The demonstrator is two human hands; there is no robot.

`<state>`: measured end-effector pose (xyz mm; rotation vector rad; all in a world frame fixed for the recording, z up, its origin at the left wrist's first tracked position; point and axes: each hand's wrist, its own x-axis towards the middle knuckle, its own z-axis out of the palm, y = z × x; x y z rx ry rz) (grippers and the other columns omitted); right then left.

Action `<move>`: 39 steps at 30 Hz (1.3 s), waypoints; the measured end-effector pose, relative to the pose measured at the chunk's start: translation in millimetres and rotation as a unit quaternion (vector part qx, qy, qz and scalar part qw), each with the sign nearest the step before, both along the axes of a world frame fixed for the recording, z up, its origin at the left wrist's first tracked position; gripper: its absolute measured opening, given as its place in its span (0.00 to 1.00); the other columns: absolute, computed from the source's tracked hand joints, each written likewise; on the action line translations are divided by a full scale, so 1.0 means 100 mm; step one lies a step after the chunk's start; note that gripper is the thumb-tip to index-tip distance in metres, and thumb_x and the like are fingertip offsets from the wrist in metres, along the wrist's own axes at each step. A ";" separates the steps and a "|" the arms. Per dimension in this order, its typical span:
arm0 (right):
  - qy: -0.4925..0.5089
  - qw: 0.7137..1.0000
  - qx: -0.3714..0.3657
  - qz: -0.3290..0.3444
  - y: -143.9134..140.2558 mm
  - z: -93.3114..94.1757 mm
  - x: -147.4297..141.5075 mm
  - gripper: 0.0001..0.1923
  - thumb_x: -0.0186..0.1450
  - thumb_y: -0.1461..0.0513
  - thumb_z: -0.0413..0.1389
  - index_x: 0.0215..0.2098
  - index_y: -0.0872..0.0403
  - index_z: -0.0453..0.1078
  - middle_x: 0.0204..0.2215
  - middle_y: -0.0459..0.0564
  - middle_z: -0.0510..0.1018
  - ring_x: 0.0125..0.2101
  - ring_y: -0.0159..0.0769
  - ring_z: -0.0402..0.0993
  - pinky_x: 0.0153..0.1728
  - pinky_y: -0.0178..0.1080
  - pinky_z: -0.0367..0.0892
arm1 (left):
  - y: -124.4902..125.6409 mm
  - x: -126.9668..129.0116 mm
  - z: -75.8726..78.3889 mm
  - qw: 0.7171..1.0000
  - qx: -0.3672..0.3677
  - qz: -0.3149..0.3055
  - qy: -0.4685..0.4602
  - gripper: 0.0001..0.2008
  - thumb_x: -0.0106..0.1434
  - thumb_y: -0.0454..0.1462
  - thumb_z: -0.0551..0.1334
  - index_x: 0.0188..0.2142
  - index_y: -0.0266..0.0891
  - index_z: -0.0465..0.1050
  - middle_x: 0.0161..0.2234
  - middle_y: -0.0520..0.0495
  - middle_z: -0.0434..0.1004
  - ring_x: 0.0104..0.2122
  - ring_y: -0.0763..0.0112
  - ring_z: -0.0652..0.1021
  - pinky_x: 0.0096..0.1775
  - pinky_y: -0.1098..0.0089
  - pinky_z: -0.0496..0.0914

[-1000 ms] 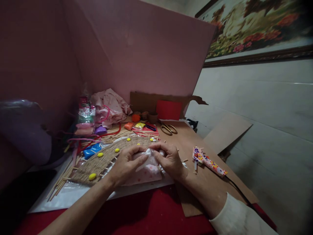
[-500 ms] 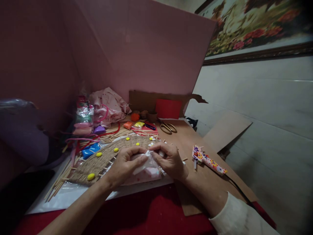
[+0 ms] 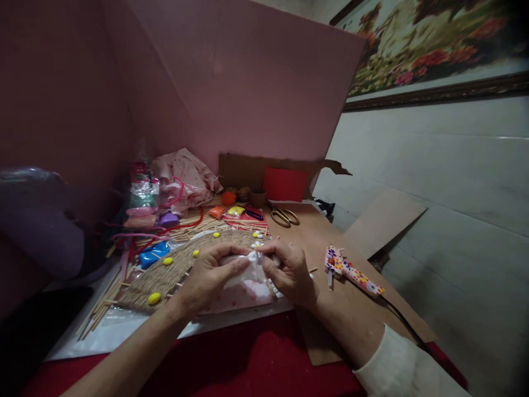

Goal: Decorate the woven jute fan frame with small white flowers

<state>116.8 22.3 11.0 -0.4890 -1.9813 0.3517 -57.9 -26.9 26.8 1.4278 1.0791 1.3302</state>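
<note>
My left hand (image 3: 209, 273) and my right hand (image 3: 289, 273) meet over the work, fingers pinched on a small clear plastic bag of white clay (image 3: 255, 268). My fingers partly hide the bag. Beneath them lies a fan-shaped panel (image 3: 182, 278) wound with brown twine, its stick ends poking out along the edges. Yellow clay dots (image 3: 154, 298) sit spaced along it, and a white-petalled clay flower (image 3: 257, 244) shows just beyond my right fingers. Pink-patterned cloth (image 3: 243, 298) lies under my hands, in front of the twine.
Right of my hands a flower-patterned glue gun (image 3: 351, 270) rests on brown cardboard (image 3: 372, 309), its cord trailing toward me. Gold-handled scissors (image 3: 283, 215) lie farther back. Thin wooden sticks (image 3: 190, 220), a blue clay packet (image 3: 152, 255) and crumpled pink fabric (image 3: 185, 176) are at left and back.
My hands stay together but have shifted slightly, and the plastic bag now hangs lower between my fingers. More of the white flower shows past my right hand.
</note>
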 end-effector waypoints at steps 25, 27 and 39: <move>-0.042 0.997 0.056 0.022 0.00 0.03 0.02 0.07 0.62 0.67 0.51 0.37 0.56 0.70 0.26 0.48 0.74 0.26 0.30 0.68 0.28 0.33 0.65 | -0.01 -0.01 0.01 0.998 -0.061 -0.005 -0.029 0.08 0.50 0.38 0.68 0.30 0.37 0.79 0.27 0.49 0.78 0.25 0.75 0.73 0.28 0.75 0.67; -0.035 0.998 0.051 0.028 0.00 0.03 0.02 0.08 0.62 0.68 0.50 0.37 0.55 0.69 0.27 0.48 0.75 0.28 0.31 0.70 0.29 0.33 0.66 | -0.02 -0.01 0.01 0.998 -0.055 0.003 -0.027 0.08 0.50 0.38 0.69 0.30 0.37 0.79 0.27 0.49 0.78 0.26 0.75 0.73 0.29 0.75 0.67; -0.031 0.998 0.045 0.034 0.00 0.04 0.01 0.08 0.62 0.66 0.51 0.37 0.55 0.71 0.24 0.46 0.73 0.25 0.29 0.67 0.27 0.32 0.63 | 0.01 -0.03 -0.02 0.997 -0.070 -0.023 -0.032 0.08 0.52 0.39 0.68 0.30 0.37 0.78 0.26 0.50 0.76 0.25 0.77 0.70 0.28 0.76 0.64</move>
